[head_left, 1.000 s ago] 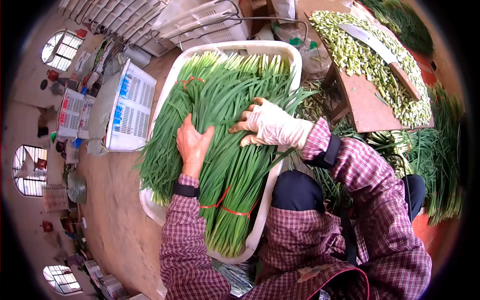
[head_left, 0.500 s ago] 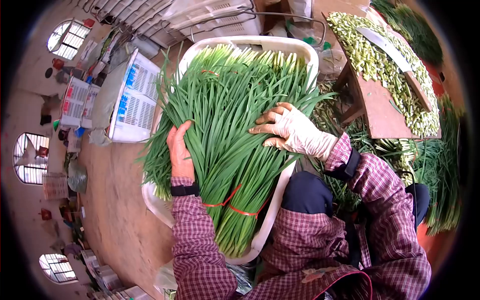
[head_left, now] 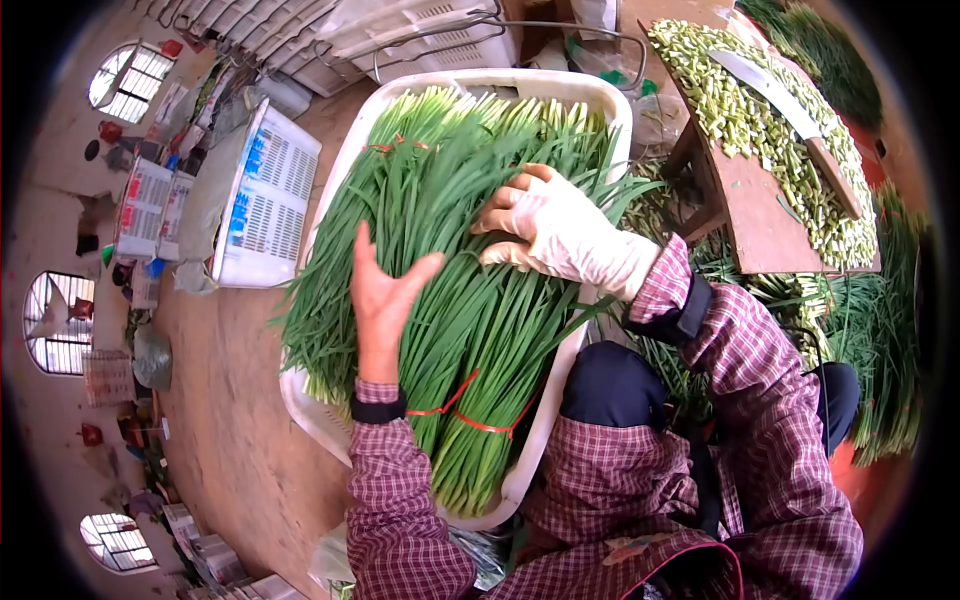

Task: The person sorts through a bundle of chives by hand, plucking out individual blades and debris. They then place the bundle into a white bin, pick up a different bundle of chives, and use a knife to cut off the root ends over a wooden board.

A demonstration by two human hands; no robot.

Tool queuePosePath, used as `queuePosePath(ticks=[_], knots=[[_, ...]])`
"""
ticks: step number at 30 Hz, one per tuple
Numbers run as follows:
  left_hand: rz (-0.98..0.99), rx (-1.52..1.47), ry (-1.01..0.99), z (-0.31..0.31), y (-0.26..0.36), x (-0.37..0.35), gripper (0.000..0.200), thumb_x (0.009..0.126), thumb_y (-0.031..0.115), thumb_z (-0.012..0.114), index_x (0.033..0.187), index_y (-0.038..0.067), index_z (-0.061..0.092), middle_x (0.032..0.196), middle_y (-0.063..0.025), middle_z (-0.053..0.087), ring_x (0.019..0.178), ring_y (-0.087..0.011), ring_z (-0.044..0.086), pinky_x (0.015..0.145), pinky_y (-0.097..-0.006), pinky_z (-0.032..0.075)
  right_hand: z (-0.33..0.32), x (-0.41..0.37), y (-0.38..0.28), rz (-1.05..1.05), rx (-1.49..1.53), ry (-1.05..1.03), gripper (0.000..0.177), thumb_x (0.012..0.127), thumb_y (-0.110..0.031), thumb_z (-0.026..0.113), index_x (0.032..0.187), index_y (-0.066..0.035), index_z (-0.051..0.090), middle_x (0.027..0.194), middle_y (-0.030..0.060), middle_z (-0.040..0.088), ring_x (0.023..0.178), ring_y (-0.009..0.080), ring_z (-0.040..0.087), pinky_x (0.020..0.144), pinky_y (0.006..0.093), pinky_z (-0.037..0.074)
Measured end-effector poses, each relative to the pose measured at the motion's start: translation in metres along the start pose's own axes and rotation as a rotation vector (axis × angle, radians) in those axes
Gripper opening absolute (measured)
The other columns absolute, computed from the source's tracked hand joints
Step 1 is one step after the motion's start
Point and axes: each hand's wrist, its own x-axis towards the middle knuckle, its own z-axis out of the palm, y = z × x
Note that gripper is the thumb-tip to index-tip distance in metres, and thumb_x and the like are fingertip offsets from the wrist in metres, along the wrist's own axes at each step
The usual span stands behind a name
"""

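Bundles of garlic chives (head_left: 430,190) fill a white plastic crate (head_left: 345,190) in front of me. Two bundles at the near end are tied with red bands (head_left: 485,428), and another red band shows at the far left. My bare left hand (head_left: 383,300) is open over the left part of the leaves, thumb spread from the fingers. On my right hand (head_left: 560,230) there is a pale glove; its bent, parted fingers rest against the leaves right of centre, their tips partly hidden. Some leaves by this hand are blurred by motion.
To the right, a wooden board (head_left: 745,215) carries chopped pale stems (head_left: 700,85) and a large knife (head_left: 765,90). More chives (head_left: 880,340) lie at the far right. White crates (head_left: 270,190) stand left and behind. My knee (head_left: 612,385) is beside the crate.
My left hand has come off the left side of the leaves, its thumb spreading wider. My right hand has shifted left and slightly away from me, and leaves beside it have moved.
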Motion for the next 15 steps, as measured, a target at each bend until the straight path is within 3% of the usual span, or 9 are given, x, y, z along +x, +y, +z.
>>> queuePosePath(ticks=[1, 3, 5, 6, 7, 9, 10, 15], knots=[[0.132, 0.249, 0.004, 0.011, -0.003, -0.004, 0.103, 0.065, 0.037, 0.085, 0.144, -0.001, 0.031, 0.136, -0.0281, 0.045, 0.123, -0.042, 0.046, 0.104, -0.0467, 0.037, 0.007, 0.007, 0.0, -0.058, 0.005, 0.057, 0.038, 0.087, -0.051, 0.058, 0.099, -0.017, 0.069, 0.096, 0.0046, 0.063, 0.101, 0.0258, 0.058, 0.101, 0.0478, 0.035], [0.077, 0.398, 0.001, 0.019, 0.005, -0.005, 0.1, 0.065, 0.036, 0.083, 0.144, 0.001, 0.032, 0.133, -0.0298, 0.047, 0.12, -0.0453, 0.048, 0.101, -0.0485, 0.039, 0.021, 0.016, -0.004, -0.076, -0.014, -0.086, 0.043, 0.086, -0.054, 0.057, 0.103, -0.016, 0.067, 0.096, 0.0054, 0.063, 0.1, 0.0257, 0.059, 0.101, 0.0484, 0.035], [-0.044, 0.341, 0.071, 0.012, -0.003, 0.004, 0.09, 0.068, 0.031, 0.079, 0.14, -0.001, 0.037, 0.122, -0.0293, 0.057, 0.111, -0.0439, 0.056, 0.097, -0.0477, 0.043, 0.036, 0.011, -0.006, 0.005, -0.093, -0.255, 0.048, 0.085, -0.058, 0.055, 0.108, -0.017, 0.066, 0.097, 0.0055, 0.063, 0.098, 0.026, 0.06, 0.1, 0.0484, 0.036], [-0.012, 0.365, 0.122, 0.009, -0.015, 0.009, 0.075, 0.07, 0.025, 0.075, 0.133, -0.003, 0.046, 0.107, -0.0288, 0.064, 0.099, -0.0435, 0.061, 0.092, -0.0485, 0.045, 0.035, 0.006, -0.004, 0.013, -0.068, -0.304, 0.05, 0.085, -0.06, 0.053, 0.113, -0.019, 0.065, 0.097, 0.0058, 0.062, 0.096, 0.027, 0.06, 0.098, 0.0487, 0.036], [-0.036, 0.255, 0.142, 0.004, -0.035, 0.018, 0.064, 0.068, 0.022, 0.074, 0.123, -0.006, 0.055, 0.099, -0.027, 0.067, 0.095, -0.0417, 0.063, 0.09, -0.0478, 0.046, 0.036, -0.001, -0.002, -0.02, -0.068, -0.286, 0.048, 0.086, -0.057, 0.055, 0.114, -0.02, 0.066, 0.097, 0.0063, 0.062, 0.095, 0.0281, 0.06, 0.096, 0.0474, 0.038], [-0.004, 0.061, 0.279, 0.0, -0.073, 0.03, 0.058, 0.068, 0.019, 0.073, 0.116, -0.01, 0.058, 0.096, -0.0253, 0.068, 0.092, -0.0364, 0.065, 0.087, -0.0427, 0.048, 0.018, -0.014, -0.01, 0.053, -0.006, -0.409, 0.047, 0.088, -0.054, 0.055, 0.12, -0.022, 0.062, 0.103, 0.0073, 0.059, 0.1, 0.03, 0.057, 0.102, 0.0479, 0.035], [-0.044, -0.049, 0.233, -0.005, -0.067, 0.029, 0.051, 0.069, 0.014, 0.072, 0.111, -0.013, 0.058, 0.091, -0.0214, 0.069, 0.086, -0.0284, 0.064, 0.084, -0.0362, 0.048, 0.018, -0.021, -0.01, 0.042, -0.002, -0.365, 0.045, 0.088, -0.053, 0.056, 0.12, -0.023, 0.062, 0.101, 0.0067, 0.058, 0.098, 0.0298, 0.057, 0.101, 0.0459, 0.036], [-0.04, -0.318, 0.299, -0.006, -0.058, 0.022, 0.038, 0.073, 0.003, 0.069, 0.106, -0.011, 0.059, 0.097, -0.0111, 0.068, 0.082, -0.0191, 0.059, 0.081, -0.0306, 0.047, 0.022, -0.034, -0.008, -0.018, 0.006, -0.212, 0.042, 0.089, -0.053, 0.054, 0.119, -0.024, 0.063, 0.097, 0.006, 0.057, 0.094, 0.0286, 0.056, 0.098, 0.0454, 0.037]])
